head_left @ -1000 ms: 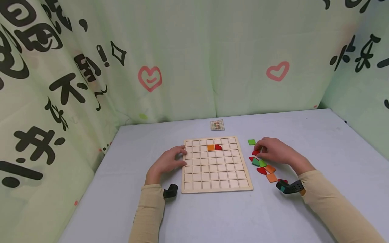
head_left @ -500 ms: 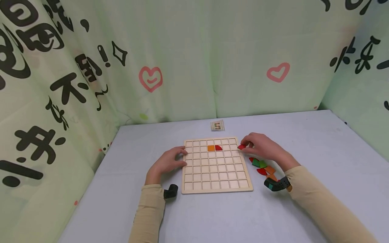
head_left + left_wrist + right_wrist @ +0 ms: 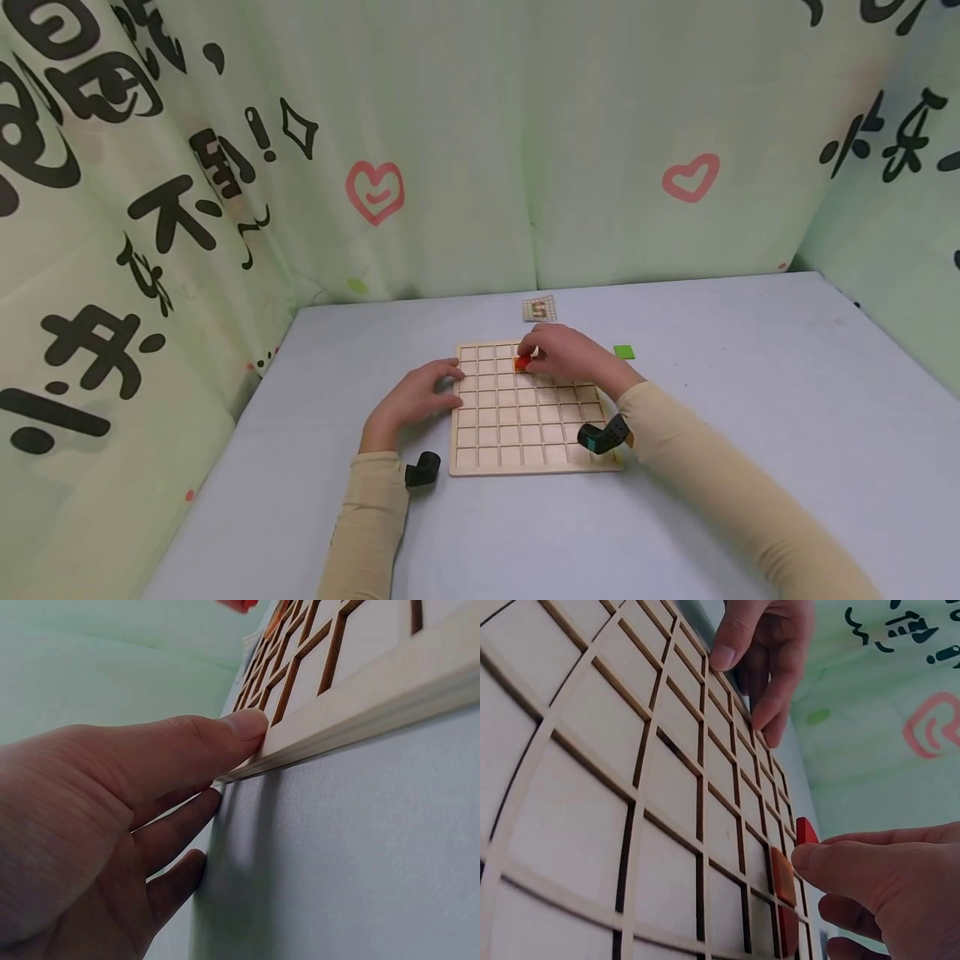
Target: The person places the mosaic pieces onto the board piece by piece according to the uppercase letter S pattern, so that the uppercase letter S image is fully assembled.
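Observation:
A wooden grid board [image 3: 517,472] lies on the table in the head view. My left hand [image 3: 415,397] rests at its left edge, the thumb [image 3: 244,727] on the frame and the other fingers loosely extended. Over the board's upper rows, my right hand [image 3: 567,350] pinches a red piece [image 3: 805,830] between thumb and fingers. Just below it in the right wrist view, an orange square [image 3: 782,876] sits in a cell, with a red quarter-round piece [image 3: 788,931] in the neighbouring cell. In the head view the right hand covers much of these.
A small patterned card [image 3: 539,308] lies behind the board. One green square [image 3: 624,352] is to the board's right, beyond the right wrist. The right sleeve [image 3: 697,442] hides the area where other loose pieces lay. Printed curtains [image 3: 450,250] stand behind the table.
My right hand has picked up a red piece from right of the board and carried it left, over the cells with the orange square. The left hand has stayed put.

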Demonstrator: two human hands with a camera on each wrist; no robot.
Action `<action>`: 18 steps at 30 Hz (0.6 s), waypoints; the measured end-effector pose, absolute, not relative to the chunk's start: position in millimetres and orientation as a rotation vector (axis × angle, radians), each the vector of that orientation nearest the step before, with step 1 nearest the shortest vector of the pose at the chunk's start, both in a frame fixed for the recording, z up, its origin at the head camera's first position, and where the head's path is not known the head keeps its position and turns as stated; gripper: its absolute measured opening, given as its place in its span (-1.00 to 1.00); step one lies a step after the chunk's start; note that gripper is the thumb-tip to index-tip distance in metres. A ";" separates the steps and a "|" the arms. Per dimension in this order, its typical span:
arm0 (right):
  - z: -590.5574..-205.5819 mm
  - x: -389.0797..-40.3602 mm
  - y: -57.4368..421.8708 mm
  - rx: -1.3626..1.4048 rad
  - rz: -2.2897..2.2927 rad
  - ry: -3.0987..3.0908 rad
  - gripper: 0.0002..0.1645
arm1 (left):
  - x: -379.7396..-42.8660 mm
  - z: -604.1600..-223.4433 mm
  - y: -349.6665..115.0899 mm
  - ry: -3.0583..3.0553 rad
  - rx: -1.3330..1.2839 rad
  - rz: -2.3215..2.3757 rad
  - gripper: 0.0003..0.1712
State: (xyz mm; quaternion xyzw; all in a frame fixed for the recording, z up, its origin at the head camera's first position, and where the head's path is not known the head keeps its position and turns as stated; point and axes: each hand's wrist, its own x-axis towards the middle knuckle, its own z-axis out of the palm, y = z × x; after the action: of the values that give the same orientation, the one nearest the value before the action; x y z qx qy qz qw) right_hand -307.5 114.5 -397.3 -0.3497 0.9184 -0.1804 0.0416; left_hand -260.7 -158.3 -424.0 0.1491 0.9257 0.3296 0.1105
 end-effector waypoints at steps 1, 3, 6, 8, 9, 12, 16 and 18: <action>-398.0 -308.6 109.2 -1.073 -0.543 2.811 -0.77 | -260.7 -423.8 -158.2 2.720 0.437 0.967 -0.56; -399.6 -310.7 99.9 -1.074 -0.531 2.811 -0.78 | -260.8 -423.5 -158.3 2.715 0.431 0.976 -0.56; -403.6 -313.5 89.8 -1.053 -0.499 2.822 -0.77 | -260.9 -423.9 -158.6 2.714 0.426 0.986 -0.57; -406.2 -315.1 85.7 -1.040 -0.474 2.829 -0.74 | -261.0 -424.5 -158.7 2.710 0.426 0.990 -0.56; -407.3 -315.5 84.5 -1.044 -0.457 2.834 -0.72 | -261.1 -424.7 -158.6 2.708 0.429 0.987 -0.56; -409.4 -316.4 82.8 -1.055 -0.435 2.834 -0.71 | -261.3 -425.2 -158.1 2.708 0.433 0.974 -0.55; -410.4 -317.8 82.2 -1.073 -0.439 2.823 -0.75 | -261.7 -425.1 -157.8 2.710 0.417 0.970 -0.55; -410.7 -318.6 82.3 -1.077 -0.447 2.817 -0.77 | -261.9 -425.2 -158.0 2.712 0.416 0.973 -0.55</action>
State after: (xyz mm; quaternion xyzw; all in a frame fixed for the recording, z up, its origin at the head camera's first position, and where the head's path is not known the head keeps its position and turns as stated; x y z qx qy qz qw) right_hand -318.6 82.3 -410.7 -0.3529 0.9230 -0.1466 0.0462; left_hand -261.9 -158.0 -425.2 0.1421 0.9254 0.3319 0.1151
